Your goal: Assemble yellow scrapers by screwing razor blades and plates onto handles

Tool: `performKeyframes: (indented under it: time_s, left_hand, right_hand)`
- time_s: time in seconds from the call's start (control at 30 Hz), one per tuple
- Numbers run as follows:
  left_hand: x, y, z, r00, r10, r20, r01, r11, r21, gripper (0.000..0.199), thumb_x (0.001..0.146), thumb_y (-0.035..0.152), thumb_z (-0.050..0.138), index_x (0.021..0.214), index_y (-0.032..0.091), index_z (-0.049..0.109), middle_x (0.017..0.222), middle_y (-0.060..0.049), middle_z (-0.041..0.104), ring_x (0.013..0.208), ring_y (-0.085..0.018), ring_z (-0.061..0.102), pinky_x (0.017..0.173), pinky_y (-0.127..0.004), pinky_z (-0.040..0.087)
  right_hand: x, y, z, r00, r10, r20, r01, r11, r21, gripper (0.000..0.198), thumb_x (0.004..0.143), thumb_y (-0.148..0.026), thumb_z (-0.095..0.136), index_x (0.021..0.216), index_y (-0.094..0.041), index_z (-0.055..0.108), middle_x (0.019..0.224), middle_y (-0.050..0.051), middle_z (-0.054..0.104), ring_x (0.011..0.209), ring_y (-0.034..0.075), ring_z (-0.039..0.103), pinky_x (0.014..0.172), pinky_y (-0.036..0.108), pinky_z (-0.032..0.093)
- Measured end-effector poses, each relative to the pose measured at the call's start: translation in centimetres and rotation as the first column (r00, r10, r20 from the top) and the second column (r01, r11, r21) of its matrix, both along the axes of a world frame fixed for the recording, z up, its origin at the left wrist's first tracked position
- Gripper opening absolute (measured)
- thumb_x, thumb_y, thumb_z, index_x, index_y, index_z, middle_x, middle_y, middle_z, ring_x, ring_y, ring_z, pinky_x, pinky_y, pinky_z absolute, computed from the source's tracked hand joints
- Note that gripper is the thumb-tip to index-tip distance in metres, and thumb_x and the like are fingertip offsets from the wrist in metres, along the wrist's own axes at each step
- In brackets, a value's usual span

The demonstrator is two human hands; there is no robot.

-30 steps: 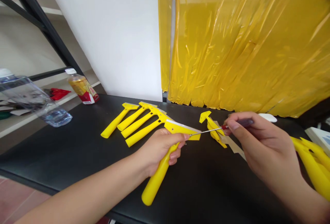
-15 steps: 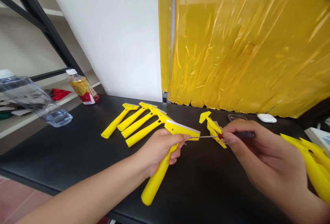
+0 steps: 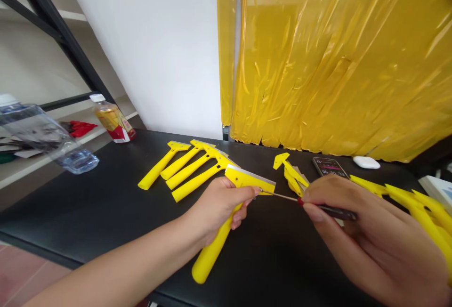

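My left hand is closed around the neck of a yellow scraper, its handle slanting down toward me. A metal blade edge runs along the top of the scraper's head, and the thumb lies across that head by a screw. Between the thumb and fingers of my right hand is a screwdriver with a dark handle and a red collar. Its thin shaft points left, and the tip meets the scraper's head at the screw beside my left thumb.
Several yellow scrapers lie left on the black table. Loose yellow head pieces lie behind my hands, near a phone and white case. More yellow handles lie right. A drink bottle and water bottle stand left.
My right hand has shifted slightly right and down, so the screwdriver's handle tilts lower and more of the phone shows. The scraper stays nearly still in my left hand.
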State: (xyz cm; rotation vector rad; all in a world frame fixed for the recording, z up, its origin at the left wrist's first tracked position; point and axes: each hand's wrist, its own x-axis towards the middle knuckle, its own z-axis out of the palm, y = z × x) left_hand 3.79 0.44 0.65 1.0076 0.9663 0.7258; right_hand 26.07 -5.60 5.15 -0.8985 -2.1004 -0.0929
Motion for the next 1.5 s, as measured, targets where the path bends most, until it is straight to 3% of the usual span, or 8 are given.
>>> performKeyframes:
  time_s: [0.33,0.6,0.73,0.83,0.97,1.2,1.37,1.5]
  left_hand:
    - [-0.4,-0.3,0.4,0.999,-0.009,-0.041,0.01,0.999,0.035,0.036,0.086,0.037,0.074,0.061,0.019,0.055,0.04,0.006,0.044,0.034,-0.006,0.034,0.038,-0.02,0.03]
    - [-0.1,-0.4,0.5,0.999,-0.026,-0.025,0.028,0.996,0.081,0.035,0.086,0.036,0.072,0.062,0.02,0.054,0.041,0.007,0.044,0.035,-0.006,0.036,0.041,-0.021,0.03]
    - [-0.1,-0.6,0.5,0.998,-0.019,-0.058,0.026,0.993,0.116,0.034,0.088,0.037,0.071,0.063,0.02,0.056,0.043,0.006,0.045,0.037,-0.007,0.036,0.042,-0.022,0.031]
    - [-0.2,-0.7,0.5,0.996,-0.022,-0.087,0.036,0.985,0.167,0.039,0.09,0.041,0.071,0.062,0.02,0.055,0.044,0.005,0.046,0.039,-0.008,0.037,0.045,-0.023,0.033]
    - [-0.2,-0.8,0.5,0.993,-0.026,-0.113,0.05,0.975,0.218,0.043,0.093,0.044,0.068,0.059,0.02,0.053,0.045,0.004,0.047,0.041,-0.009,0.038,0.048,-0.025,0.034]
    - [-0.2,-0.8,1.0,0.976,0.097,-0.195,-0.041,0.961,0.272,0.046,0.093,0.044,0.065,0.055,0.021,0.051,0.046,0.004,0.048,0.045,-0.009,0.04,0.05,-0.025,0.033]
    - [-0.3,-0.7,1.5,0.945,0.188,-0.268,-0.101,0.946,0.308,0.051,0.092,0.048,0.066,0.052,0.021,0.049,0.046,0.003,0.047,0.047,-0.01,0.042,0.051,-0.026,0.033]
    - [-0.3,-0.7,1.5,0.927,0.235,-0.293,-0.134,0.936,0.326,0.052,0.091,0.05,0.067,0.051,0.022,0.047,0.045,0.003,0.044,0.047,-0.011,0.039,0.05,-0.026,0.03]
  right_hand:
    - [-0.5,-1.2,-0.4,0.99,0.138,-0.006,-0.137,0.99,0.024,0.017,0.094,-0.003,0.063,0.106,-0.014,0.065,0.09,0.004,0.071,0.085,0.014,0.065,0.081,0.028,0.058]
    - [-0.7,-1.6,-0.6,0.995,-0.006,0.096,-0.008,0.989,0.145,0.021,0.094,-0.006,0.065,0.11,-0.019,0.063,0.089,0.002,0.075,0.081,0.016,0.073,0.08,0.031,0.062]
    - [-0.2,-1.4,-0.4,0.997,0.016,0.082,-0.025,0.993,0.114,0.022,0.093,-0.009,0.066,0.11,-0.021,0.062,0.091,0.002,0.076,0.081,0.018,0.074,0.075,0.031,0.062]
    - [0.0,-1.3,-0.4,0.998,-0.046,0.042,0.044,0.998,0.051,0.014,0.099,-0.016,0.064,0.11,-0.024,0.061,0.095,0.003,0.077,0.083,0.017,0.075,0.074,0.029,0.062]
    - [-0.1,-1.4,-0.8,0.991,-0.127,0.037,0.123,0.988,0.094,0.011,0.1,-0.022,0.068,0.106,-0.025,0.06,0.092,0.002,0.076,0.081,0.017,0.074,0.076,0.031,0.061]
    - [-0.6,-1.1,-1.0,0.961,-0.215,0.173,0.184,0.966,0.18,0.013,0.102,-0.019,0.061,0.114,-0.018,0.059,0.101,0.009,0.075,0.09,0.022,0.072,0.084,0.037,0.056]
    - [-0.9,-1.0,-1.1,0.914,-0.322,0.248,0.29,0.944,0.156,0.012,0.106,-0.03,0.052,0.101,-0.02,0.057,0.079,0.004,0.069,0.064,0.021,0.068,0.057,0.035,0.047]
    - [-1.1,-0.8,-1.2,0.882,-0.395,0.256,0.37,0.918,0.143,0.019,0.108,-0.036,0.048,0.097,-0.022,0.055,0.072,0.002,0.067,0.054,0.021,0.065,0.051,0.034,0.042]
